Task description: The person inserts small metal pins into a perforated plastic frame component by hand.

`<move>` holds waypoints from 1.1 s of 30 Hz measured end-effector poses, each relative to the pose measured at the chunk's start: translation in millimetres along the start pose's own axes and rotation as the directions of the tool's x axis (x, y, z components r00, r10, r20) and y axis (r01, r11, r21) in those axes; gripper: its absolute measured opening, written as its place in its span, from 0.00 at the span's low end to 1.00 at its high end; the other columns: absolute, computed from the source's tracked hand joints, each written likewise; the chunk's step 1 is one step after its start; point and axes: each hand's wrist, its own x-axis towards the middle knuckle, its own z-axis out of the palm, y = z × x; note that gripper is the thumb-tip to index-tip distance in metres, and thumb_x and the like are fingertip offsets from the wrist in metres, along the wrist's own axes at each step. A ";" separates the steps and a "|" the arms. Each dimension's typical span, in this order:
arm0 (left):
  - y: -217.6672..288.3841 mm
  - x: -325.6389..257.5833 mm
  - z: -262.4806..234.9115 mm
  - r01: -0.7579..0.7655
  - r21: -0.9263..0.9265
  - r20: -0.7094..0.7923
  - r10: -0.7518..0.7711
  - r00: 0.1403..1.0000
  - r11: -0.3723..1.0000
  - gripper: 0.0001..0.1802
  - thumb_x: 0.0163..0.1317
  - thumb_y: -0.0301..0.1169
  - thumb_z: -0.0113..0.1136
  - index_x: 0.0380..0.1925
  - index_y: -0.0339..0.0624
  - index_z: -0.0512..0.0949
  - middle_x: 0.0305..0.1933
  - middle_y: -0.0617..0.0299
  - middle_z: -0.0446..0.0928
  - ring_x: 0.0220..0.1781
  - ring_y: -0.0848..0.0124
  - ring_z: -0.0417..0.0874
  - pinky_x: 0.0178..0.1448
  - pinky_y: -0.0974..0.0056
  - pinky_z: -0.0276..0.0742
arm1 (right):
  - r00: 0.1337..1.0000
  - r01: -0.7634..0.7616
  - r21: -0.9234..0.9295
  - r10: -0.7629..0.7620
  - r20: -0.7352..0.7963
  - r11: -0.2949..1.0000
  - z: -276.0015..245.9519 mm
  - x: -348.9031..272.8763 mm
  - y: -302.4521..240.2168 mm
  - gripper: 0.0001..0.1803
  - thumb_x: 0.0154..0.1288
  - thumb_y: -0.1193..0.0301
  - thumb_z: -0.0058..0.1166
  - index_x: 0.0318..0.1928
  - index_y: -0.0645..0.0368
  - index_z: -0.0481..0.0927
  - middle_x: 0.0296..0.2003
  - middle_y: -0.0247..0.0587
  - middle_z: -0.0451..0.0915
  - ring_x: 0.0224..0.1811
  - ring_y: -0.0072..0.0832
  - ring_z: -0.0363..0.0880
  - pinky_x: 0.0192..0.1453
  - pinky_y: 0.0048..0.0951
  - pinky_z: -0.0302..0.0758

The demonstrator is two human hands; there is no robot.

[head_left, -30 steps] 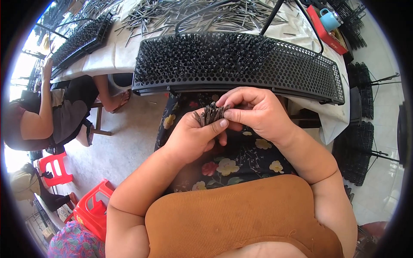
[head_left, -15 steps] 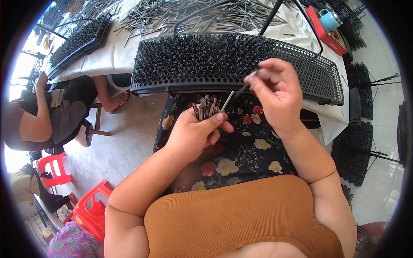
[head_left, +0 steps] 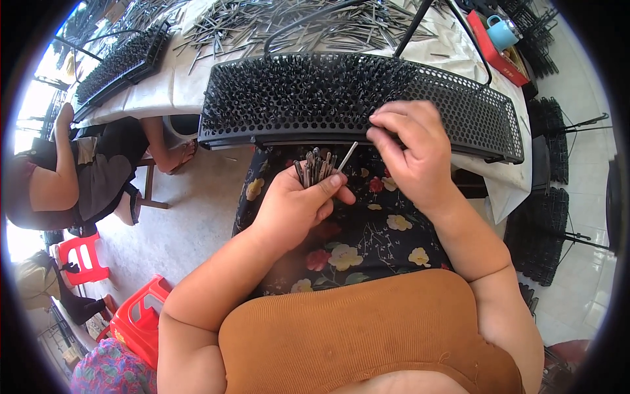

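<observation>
The left hand [head_left: 296,203] grips a bundle of pins [head_left: 315,166]. The right hand [head_left: 410,151] pinches one pin [head_left: 346,157] below the perforated tray [head_left: 472,111]. Left of those fingers the holes look filled; the right end looks empty.

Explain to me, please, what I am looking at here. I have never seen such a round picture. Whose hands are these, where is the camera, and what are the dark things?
The camera sits on a person's head and looks down, so the picture is round and its straight edges bend. Both bare arms belong to that person. The left hand holds a bundle of thin dark metal pins upright in a closed grip. The right hand pinches one single pin near the edge of a black perforated tray, whose holes are mostly filled with pins. The tray lies on a table with a white cloth, where loose pins are scattered. Another person sits at the left.
</observation>
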 end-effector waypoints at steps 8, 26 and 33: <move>1.3 -1.2 4.7 0.006 0.053 0.050 -0.008 0.999 0.999 0.08 0.70 0.26 0.54 0.45 0.34 0.76 0.36 0.53 0.81 0.22 0.80 0.68 0.21 0.75 0.60 | 0.805 -0.492 0.672 0.584 0.109 0.553 -4.4 -5.4 -2.4 0.10 0.62 0.82 0.61 0.41 0.63 0.73 0.37 0.38 0.83 0.40 0.19 0.82 0.45 0.19 0.78; 0.0 4.4 -2.8 0.074 -0.041 0.011 -0.074 0.997 0.996 0.07 0.70 0.25 0.53 0.44 0.33 0.75 0.34 0.54 0.79 0.22 0.78 0.67 0.20 0.74 0.59 | 0.961 -0.252 0.102 0.261 -0.091 0.962 -8.8 3.3 4.2 0.09 0.54 0.82 0.65 0.35 0.58 0.80 0.29 0.39 0.81 0.29 0.34 0.79 0.33 0.30 0.74; 0.1 5.8 -5.1 0.077 -0.095 0.008 -0.077 0.997 0.992 0.06 0.70 0.24 0.53 0.42 0.33 0.75 0.33 0.54 0.79 0.22 0.79 0.67 0.20 0.74 0.58 | 0.968 -0.230 0.110 0.239 -0.077 0.967 -7.7 0.7 1.2 0.09 0.54 0.84 0.64 0.36 0.59 0.81 0.31 0.39 0.81 0.32 0.33 0.79 0.36 0.28 0.75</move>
